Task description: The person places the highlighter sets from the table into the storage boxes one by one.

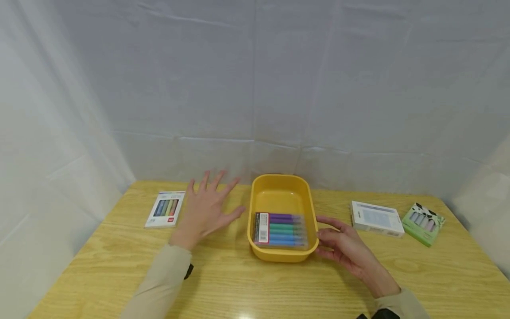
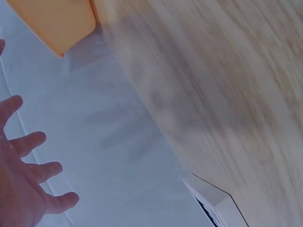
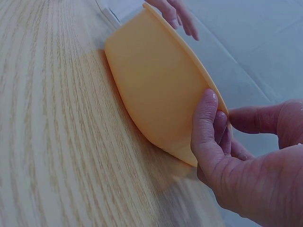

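A yellow plastic basket [image 1: 280,181] stands on the table, holding a clear pack of purple, green and blue pens [image 1: 284,230] at its near end. My right hand [image 1: 346,248] has its bent fingers at the basket's right rim; in the right wrist view the fingertips [image 3: 208,101] meet the rim and outer wall. Spread wide, my left hand [image 1: 205,210] hovers left of the basket, apart from it, and holds nothing. Just beyond it lies a white box with a window [image 1: 165,209] showing coloured sticks. Its corner also appears in the left wrist view.
On the right lie a white box [image 1: 376,218] and a green box with a cow pattern [image 1: 423,223], side by side. A pale sheet [image 1: 279,88] hangs along the far edge of the wooden table [image 1: 239,292] and at both sides.
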`<state>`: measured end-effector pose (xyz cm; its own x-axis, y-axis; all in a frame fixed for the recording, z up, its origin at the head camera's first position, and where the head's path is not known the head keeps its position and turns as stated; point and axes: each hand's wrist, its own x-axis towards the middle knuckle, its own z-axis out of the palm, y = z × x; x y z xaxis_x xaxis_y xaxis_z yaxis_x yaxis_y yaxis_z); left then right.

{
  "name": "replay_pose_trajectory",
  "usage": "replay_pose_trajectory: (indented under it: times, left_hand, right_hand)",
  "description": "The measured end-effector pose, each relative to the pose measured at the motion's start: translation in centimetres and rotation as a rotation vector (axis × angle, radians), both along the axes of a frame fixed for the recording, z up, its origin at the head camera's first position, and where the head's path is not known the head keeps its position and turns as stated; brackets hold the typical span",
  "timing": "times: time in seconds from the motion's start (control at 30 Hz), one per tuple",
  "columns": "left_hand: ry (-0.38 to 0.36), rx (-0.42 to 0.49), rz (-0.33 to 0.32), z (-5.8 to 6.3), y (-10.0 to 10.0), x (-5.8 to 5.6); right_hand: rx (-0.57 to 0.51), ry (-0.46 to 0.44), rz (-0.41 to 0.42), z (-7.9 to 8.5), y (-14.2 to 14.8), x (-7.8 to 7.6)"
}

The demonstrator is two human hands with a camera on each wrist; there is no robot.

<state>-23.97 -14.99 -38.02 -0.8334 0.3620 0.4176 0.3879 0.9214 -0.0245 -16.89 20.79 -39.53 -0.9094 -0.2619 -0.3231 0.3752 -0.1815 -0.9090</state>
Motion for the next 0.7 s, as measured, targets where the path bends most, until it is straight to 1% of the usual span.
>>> replay_pose_trajectory:
  times: [0.2, 0.4, 0.63, 0.7]
  left_hand:
    - [0.005, 0.028, 0.022, 0.0, -1.2, 0.0]
    - [-0.013, 0.036, 0.05, -0.2, -2.3, 0.0]
    - [-0.009, 0.063, 0.078, -0.4, -3.9, 0.0]
    - [-0.018, 0.069, 0.087, -0.3, -4.3, 0.1]
  right_hand:
    - [-0.002, 0.001, 0.0, 0.0, 0.1, 0.0]
    - [-0.004, 0.003, -0.001, -0.1, 0.1, 0.0]
    - [-0.004, 0.001, 0.007, 0.0, 0.1, 0.0]
    - [-0.004, -0.001, 0.006, 0.0, 0.1, 0.0]
